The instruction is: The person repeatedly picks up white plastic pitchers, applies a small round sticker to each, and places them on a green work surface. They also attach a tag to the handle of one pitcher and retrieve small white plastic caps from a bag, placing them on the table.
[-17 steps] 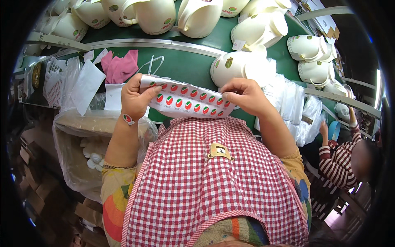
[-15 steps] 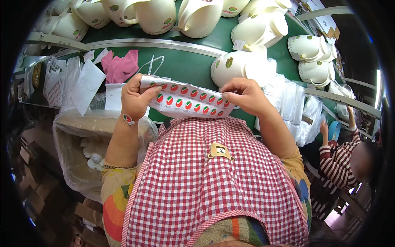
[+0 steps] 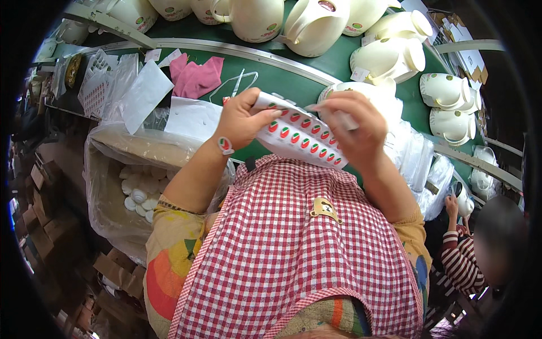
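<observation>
My left hand (image 3: 243, 121) grips the left end of a white sticker sheet (image 3: 299, 151), which carries rows of red and green oval stickers. A single sticker of the same kind (image 3: 224, 145) is stuck on my left wrist. My right hand (image 3: 361, 127) is at the sheet's right end, its fingers bent and smeared by motion. Something pale shows at its fingertips, too blurred to name. Just beyond that hand a cream jug (image 3: 333, 89) lies on its side, partly covered by the hand.
Several cream jugs (image 3: 254, 20) stand or lie along the green conveyor belt (image 3: 197, 35). A pink cloth (image 3: 197, 78) and papers lie left, above a plastic-lined box (image 3: 101, 186) of white parts. Clear plastic bags (image 3: 415, 158) lie right; beyond them, a striped-sleeved person (image 3: 460, 263) handles a jug.
My right hand has lifted and moved right, now blurred. The sheet has tilted down to the right, with my left hand still on it. The whole view has shifted, showing more of the box.
</observation>
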Motion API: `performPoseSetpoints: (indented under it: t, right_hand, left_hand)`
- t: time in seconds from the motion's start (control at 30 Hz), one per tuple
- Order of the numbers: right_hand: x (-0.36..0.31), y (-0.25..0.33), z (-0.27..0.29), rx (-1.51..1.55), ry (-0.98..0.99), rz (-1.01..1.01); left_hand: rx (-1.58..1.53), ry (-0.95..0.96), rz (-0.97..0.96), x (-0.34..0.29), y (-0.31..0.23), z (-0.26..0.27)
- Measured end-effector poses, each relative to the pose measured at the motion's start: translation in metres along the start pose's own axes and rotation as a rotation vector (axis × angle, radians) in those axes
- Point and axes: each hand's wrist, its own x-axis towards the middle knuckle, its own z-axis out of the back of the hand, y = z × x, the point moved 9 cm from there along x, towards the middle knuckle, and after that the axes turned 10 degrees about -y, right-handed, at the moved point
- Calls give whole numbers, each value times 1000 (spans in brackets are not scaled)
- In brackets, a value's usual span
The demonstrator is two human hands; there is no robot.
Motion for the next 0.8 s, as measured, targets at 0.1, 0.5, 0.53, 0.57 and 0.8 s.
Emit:
performPoseSetpoints:
  t: [0.1,0.5,0.53,0.57,0.8]
  right_hand:
    - [-10,50,-36,28,58,375]
    - [-15,9,-18,-14,149,200]
    - [-13,-16,-2,9,97,42]
    - [-18,-44,8,77,104,-235]
    - [-81,-96,12,194,413,-911]
  left_hand:
    - [58,15,-136,3,-6,-21]
    - [-5,-40,6,7,20,-7]
    - [-33,-40,25,6,18,-2]
    - [-29,-45,21,7,17,2]
    - [-55,-1,-64,3,-1,10]
